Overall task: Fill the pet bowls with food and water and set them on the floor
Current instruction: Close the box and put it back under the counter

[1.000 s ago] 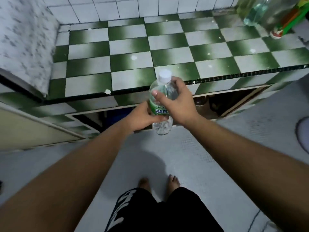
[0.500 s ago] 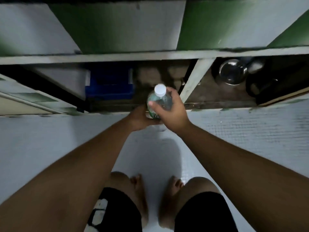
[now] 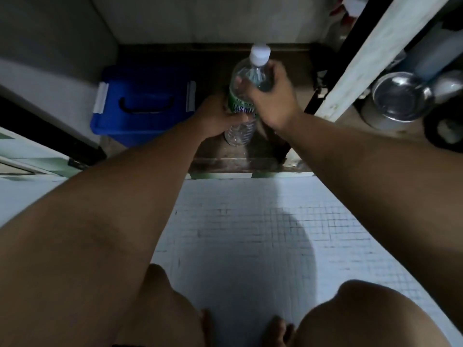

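I've got the capped water bottle upright in the dim under-counter cabinet, left hand wrapped round its label to steady it, right hand gripping the shoulder, probably ready for the cap, steel bowl waiting off right.

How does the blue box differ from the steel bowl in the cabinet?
The blue box is rectangular plastic; the steel bowl is round and shiny. The box is closed by a lid with white latches; the bowl is open on top. The box sits left of the white post, the bowl right of it. Both rest inside the cabinet, untouched: the left hand and right hand hold the bottle.
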The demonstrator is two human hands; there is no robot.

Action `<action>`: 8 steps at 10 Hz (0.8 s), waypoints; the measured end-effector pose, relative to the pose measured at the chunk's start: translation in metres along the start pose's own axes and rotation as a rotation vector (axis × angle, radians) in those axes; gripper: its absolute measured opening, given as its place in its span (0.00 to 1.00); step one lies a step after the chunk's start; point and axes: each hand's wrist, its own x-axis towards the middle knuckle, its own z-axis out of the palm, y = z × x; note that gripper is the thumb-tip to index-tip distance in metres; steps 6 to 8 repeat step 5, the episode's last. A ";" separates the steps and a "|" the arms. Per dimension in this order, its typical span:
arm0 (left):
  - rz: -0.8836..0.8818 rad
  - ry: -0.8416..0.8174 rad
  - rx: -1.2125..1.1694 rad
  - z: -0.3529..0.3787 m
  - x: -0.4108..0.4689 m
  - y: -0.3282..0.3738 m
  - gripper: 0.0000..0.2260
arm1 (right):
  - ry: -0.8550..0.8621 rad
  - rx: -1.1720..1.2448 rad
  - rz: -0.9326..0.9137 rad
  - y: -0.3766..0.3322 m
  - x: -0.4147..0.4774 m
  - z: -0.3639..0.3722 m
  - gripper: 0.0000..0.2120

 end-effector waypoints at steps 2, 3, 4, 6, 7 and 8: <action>-0.038 -0.049 -0.032 -0.010 -0.001 0.008 0.35 | -0.031 -0.026 0.058 -0.010 0.012 0.004 0.37; -0.058 -0.061 -0.122 -0.018 -0.017 0.016 0.42 | -0.012 -0.050 0.083 -0.018 0.003 0.000 0.49; -0.136 -0.052 -0.151 -0.028 -0.047 0.035 0.49 | -0.035 -0.122 0.175 -0.036 -0.028 -0.010 0.60; -0.197 -0.053 -0.050 -0.045 -0.099 0.076 0.62 | -0.085 -0.244 0.229 -0.077 -0.074 -0.030 0.60; -0.197 -0.053 -0.050 -0.045 -0.099 0.076 0.62 | -0.085 -0.244 0.229 -0.077 -0.074 -0.030 0.60; -0.197 -0.053 -0.050 -0.045 -0.099 0.076 0.62 | -0.085 -0.244 0.229 -0.077 -0.074 -0.030 0.60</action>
